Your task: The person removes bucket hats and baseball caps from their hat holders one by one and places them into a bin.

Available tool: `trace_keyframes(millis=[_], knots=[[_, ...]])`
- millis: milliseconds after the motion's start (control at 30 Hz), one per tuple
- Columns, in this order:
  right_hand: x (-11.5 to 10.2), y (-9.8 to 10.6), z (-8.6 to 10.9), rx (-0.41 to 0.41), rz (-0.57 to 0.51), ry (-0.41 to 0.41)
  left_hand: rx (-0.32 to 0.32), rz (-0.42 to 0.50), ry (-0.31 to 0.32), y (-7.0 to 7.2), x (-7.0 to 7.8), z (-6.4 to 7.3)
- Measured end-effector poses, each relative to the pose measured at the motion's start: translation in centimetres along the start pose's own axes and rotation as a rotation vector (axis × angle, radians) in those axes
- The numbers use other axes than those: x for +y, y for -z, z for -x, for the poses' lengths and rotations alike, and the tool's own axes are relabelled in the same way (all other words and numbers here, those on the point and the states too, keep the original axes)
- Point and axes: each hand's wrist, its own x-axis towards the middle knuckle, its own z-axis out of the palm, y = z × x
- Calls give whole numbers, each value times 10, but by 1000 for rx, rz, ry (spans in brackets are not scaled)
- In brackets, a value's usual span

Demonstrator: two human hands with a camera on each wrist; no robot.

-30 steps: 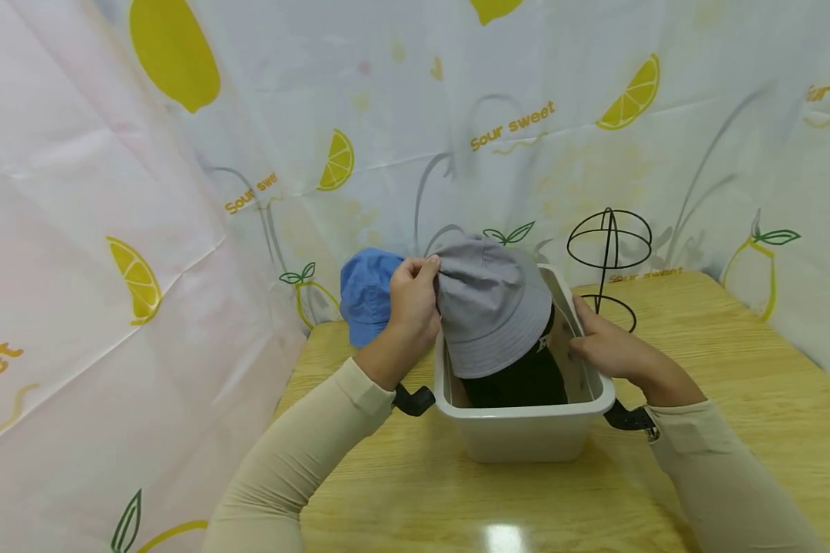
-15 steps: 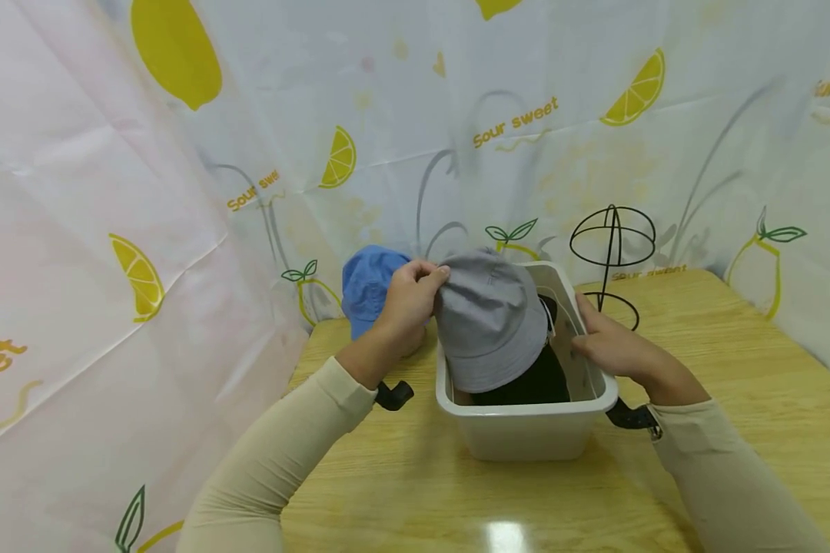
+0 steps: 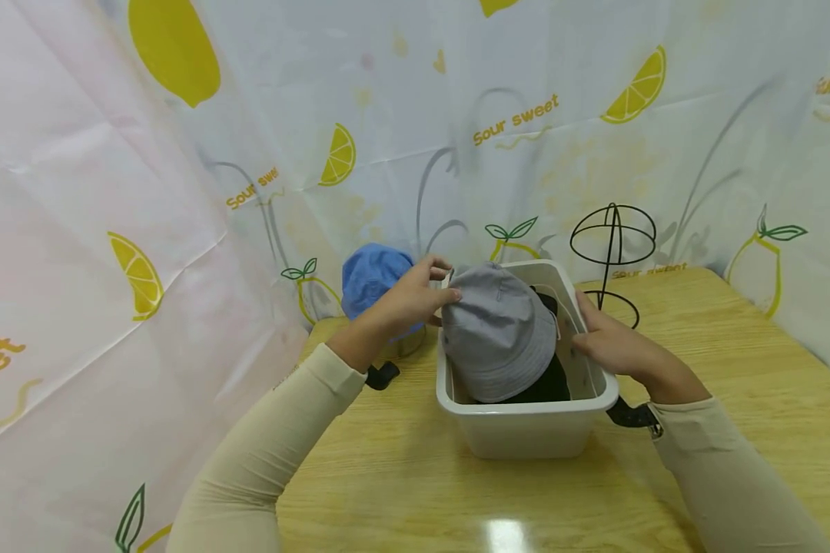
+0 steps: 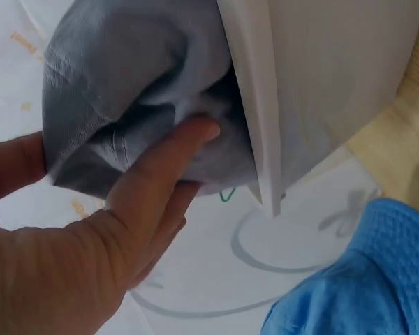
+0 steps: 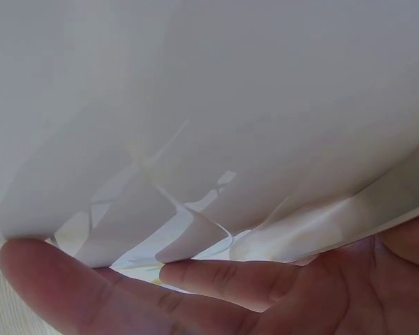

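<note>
Inside the white plastic bin (image 3: 526,434), the grey bucket hat (image 3: 501,334) lies tilted over a black item (image 3: 553,384). My left hand (image 3: 415,298) touches the hat, grip loosely spread; my right hand (image 3: 617,346) clasps the bin. Apparent step: hat positioning; the next move seems to require steady bin support.

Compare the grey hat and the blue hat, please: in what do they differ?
The grey hat sits in the white tub, while the blue hat is outside it. The left hand touches the grey hat; the blue hat is apart from that hand in the left wrist view. Both are cloth hats with a brim.
</note>
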Motion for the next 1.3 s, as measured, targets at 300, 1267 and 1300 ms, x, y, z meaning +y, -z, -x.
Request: trace_keyframes(millis=[300, 1267, 1300], knots=[[1, -1, 0, -2, 1, 5, -164, -94, 2, 5, 3, -10], [2, 2, -1, -23, 0, 3, -423, -396, -91, -20, -5, -35], [2, 2, -1, -22, 1, 3, -421, -409, -85, -22, -5, -35]])
